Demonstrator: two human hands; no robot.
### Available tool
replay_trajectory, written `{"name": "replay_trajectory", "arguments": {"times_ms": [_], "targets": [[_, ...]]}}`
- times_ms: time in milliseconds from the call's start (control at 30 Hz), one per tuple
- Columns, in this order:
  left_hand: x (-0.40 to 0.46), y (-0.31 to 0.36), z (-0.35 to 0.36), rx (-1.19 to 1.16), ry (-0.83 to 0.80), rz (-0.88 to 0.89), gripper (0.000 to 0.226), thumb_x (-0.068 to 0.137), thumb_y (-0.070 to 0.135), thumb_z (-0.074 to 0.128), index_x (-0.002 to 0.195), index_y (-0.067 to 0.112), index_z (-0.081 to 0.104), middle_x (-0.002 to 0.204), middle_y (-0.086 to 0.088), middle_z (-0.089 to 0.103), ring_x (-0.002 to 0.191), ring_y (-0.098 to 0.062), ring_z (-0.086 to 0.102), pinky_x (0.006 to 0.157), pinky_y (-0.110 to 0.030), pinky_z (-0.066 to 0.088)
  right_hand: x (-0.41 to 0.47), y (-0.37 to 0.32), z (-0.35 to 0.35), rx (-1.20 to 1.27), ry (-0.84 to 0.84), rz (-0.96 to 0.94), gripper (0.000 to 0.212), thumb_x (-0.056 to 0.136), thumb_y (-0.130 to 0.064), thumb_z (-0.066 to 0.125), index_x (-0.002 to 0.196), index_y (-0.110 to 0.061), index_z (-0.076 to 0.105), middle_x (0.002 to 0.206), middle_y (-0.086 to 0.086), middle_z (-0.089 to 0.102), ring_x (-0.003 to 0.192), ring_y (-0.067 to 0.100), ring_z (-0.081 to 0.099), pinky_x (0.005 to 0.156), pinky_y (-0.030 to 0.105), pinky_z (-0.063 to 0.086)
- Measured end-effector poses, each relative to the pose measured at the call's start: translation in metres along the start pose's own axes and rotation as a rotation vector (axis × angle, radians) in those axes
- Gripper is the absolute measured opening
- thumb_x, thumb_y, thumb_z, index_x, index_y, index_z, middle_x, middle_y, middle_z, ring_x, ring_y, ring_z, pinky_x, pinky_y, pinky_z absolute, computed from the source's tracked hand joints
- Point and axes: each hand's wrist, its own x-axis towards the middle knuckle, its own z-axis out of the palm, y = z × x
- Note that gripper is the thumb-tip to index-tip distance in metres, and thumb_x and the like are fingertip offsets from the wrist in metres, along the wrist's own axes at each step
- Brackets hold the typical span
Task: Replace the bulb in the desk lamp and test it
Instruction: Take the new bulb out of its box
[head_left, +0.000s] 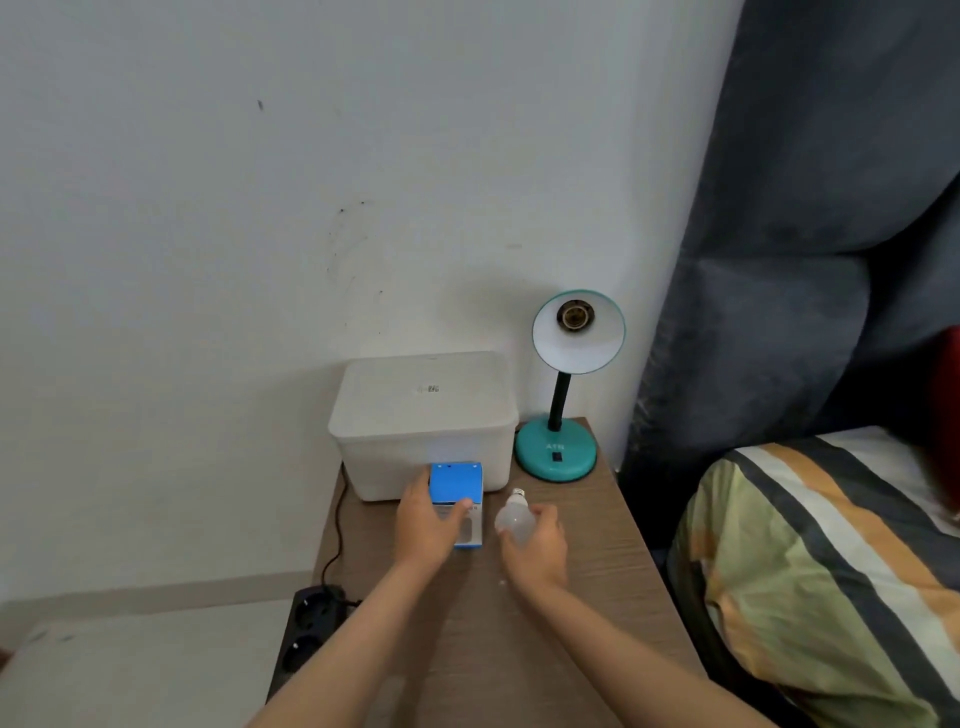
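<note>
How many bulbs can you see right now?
1: the white bulb in the right hand, above the table. The lamp socket is empty. The blue box may hide another.

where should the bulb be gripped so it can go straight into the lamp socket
Grip the bulb around its round frosted globe, from the end opposite the screw base. The right hand already cups it that way, leaving the metal thread free, pointing up and away toward the desk lamp, whose empty socket faces the camera.
</note>
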Motion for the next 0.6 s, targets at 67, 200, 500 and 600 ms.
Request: {"name": "replay_trajectory", "arguments": {"times_ms": [67, 200, 500, 600], "targets": [[0.0, -0.003, 0.002, -0.013, 0.015, 0.004, 0.045, 0.07, 0.031, 0.076, 0.109, 0.023, 0.056, 0.105, 0.001, 0.064, 0.097, -0.017, 0.059, 0.086, -0.043, 0.052, 0.003, 0.001, 0.005, -0.018, -0.018, -0.008, 0.049, 0.078, -0.024, 0.069, 0.119, -0.014, 0.044, 0.124, 0.012, 0.054, 0.109, 0.028, 0.055, 0.086, 0.037, 0.048], [-0.001, -0.003, 0.006, -0.038, 0.056, 0.005, 0.04, 0.071, 0.026, 0.076, 0.106, 0.021, 0.057, 0.101, -0.001, 0.064, 0.094, -0.019, 0.059, 0.084, -0.042, 0.052, 0.007, 0.003, 0.008, -0.029, -0.05, -0.02, 0.052, 0.078, -0.029, 0.069, 0.12, -0.015, 0.042, 0.122, 0.011, 0.054, 0.108, 0.027, 0.055, 0.087, 0.042, 0.051], [0.0, -0.008, 0.011, -0.063, 0.099, -0.029, 0.049, 0.071, 0.024, 0.077, 0.114, 0.014, 0.055, 0.11, -0.005, 0.061, 0.101, -0.02, 0.056, 0.086, -0.037, 0.049, -0.003, -0.007, -0.003, 0.082, 0.034, -0.459, 0.035, 0.084, -0.016, 0.063, 0.117, -0.012, 0.054, 0.106, -0.002, 0.057, 0.097, 0.009, 0.055, 0.087, 0.023, 0.046], [0.001, -0.008, 0.011, -0.079, 0.104, -0.05, 0.05, 0.071, 0.023, 0.078, 0.113, 0.012, 0.053, 0.11, -0.007, 0.061, 0.1, -0.019, 0.055, 0.084, -0.033, 0.048, 0.0, -0.021, 0.004, 0.159, -0.067, -0.383, 0.038, 0.085, -0.013, 0.06, 0.122, -0.01, 0.052, 0.107, -0.001, 0.06, 0.095, 0.007, 0.058, 0.083, 0.016, 0.046]]}}
